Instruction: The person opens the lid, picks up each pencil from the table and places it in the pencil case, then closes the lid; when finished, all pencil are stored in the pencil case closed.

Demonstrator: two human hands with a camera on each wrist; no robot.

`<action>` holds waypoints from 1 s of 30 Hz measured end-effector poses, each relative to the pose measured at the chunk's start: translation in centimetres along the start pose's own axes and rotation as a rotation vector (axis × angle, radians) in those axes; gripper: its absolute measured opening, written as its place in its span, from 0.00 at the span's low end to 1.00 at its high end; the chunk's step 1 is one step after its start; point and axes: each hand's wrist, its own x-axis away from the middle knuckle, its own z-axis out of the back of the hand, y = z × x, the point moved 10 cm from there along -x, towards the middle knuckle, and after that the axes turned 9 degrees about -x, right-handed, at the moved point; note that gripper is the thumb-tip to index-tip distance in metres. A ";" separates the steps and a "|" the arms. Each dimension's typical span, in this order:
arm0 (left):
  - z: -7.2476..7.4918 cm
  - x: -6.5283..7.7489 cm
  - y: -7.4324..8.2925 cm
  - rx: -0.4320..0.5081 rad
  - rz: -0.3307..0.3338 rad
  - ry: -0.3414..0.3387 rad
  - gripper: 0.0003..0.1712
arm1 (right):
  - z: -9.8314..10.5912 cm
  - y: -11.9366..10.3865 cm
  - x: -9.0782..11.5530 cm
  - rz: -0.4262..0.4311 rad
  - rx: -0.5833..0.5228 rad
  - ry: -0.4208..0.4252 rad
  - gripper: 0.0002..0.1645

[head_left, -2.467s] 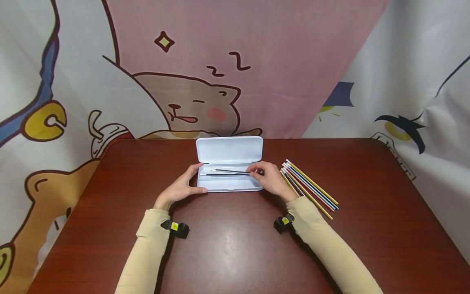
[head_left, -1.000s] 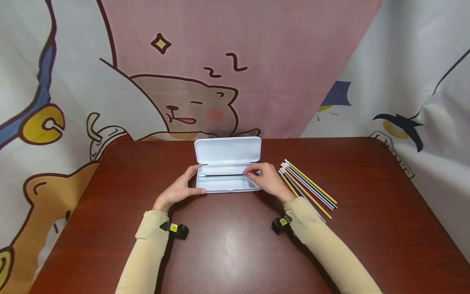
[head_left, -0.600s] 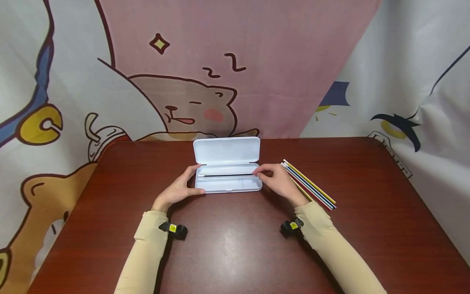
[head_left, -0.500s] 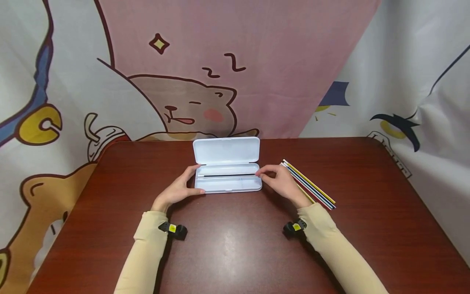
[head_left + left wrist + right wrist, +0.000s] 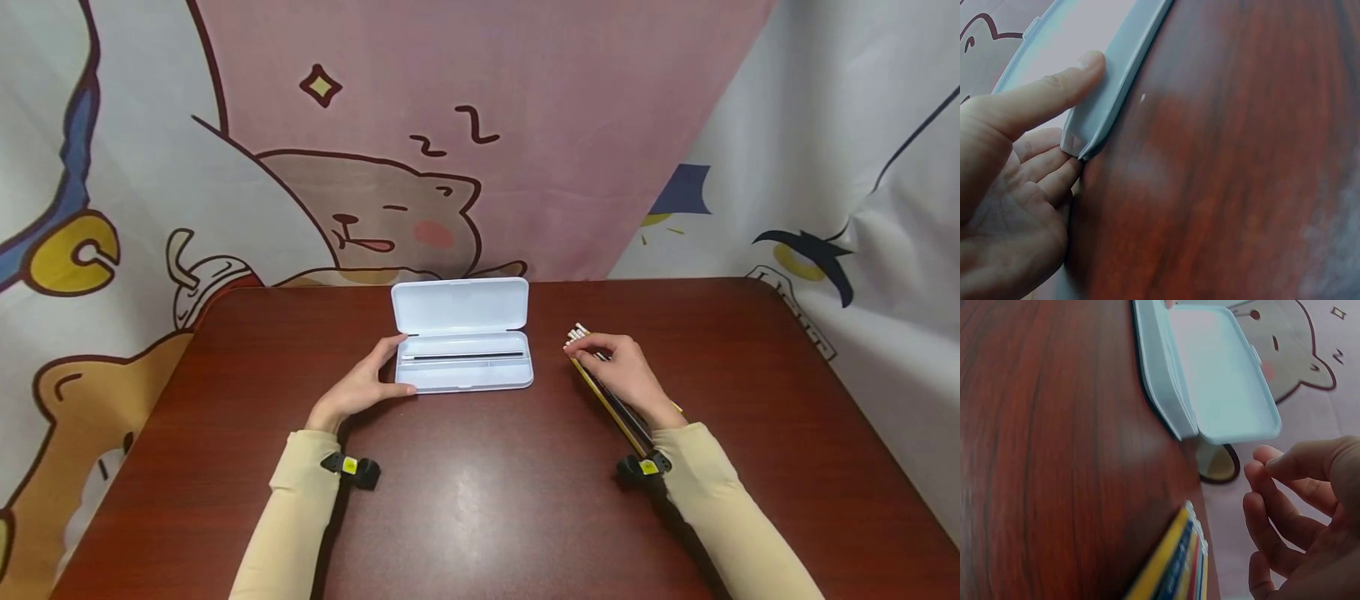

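Observation:
A white pencil case (image 5: pixel 450 379) lies on the table with its lid (image 5: pixel 460 307) raised. Inside, a dark pencil (image 5: pixel 465 357) stretches along the tray. My left hand (image 5: pixel 358 392) holds the case by its left end; in the left wrist view the thumb (image 5: pixel 1066 87) presses on the wall while the fingers bend behind the corner. My right hand (image 5: pixel 626 375) is over a bunch of pencils (image 5: pixel 603 398) and hides part of them. Its thumb and forefinger tips meet, the other fingers loosely curled, with nothing between them in the right wrist view. Yellow, dark and red pencils (image 5: pixel 1175 559) show below it there.
The dark red wooden table (image 5: pixel 465 500) reaches back to a hanging cloth (image 5: pixel 570 142) printed with cartoon animals. A black wrist camera (image 5: pixel 643 468) on the right arm overlaps the lower ends of the pencils in the head view.
A pencil that my right hand held over the case now lies inside it, let go. That hand has moved right, from the case to above the bunch. The left hand stays at the case.

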 end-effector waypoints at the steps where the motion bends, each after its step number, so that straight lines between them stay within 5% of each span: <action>1: 0.1 0.2 0.5 0.000 0.000 -0.002 0.49 | 0.4 0.2 0.1 -0.010 -0.001 0.009 0.09; 6: 0.7 1.0 2.7 0.001 0.017 -0.016 0.47 | 2.3 1.5 1.0 -0.070 -0.003 0.029 0.09; 10: 0.8 1.1 2.9 -0.008 0.022 -0.018 0.47 | 3.4 2.6 1.8 -0.108 0.030 0.035 0.10; 18: 0.0 -0.1 -0.6 -0.010 0.008 0.003 0.50 | 5.2 4.7 3.3 -0.196 0.050 0.073 0.13; 30: 0.1 -0.1 -0.6 -0.024 0.004 0.002 0.50 | 6.4 6.4 4.5 -0.215 0.069 0.091 0.14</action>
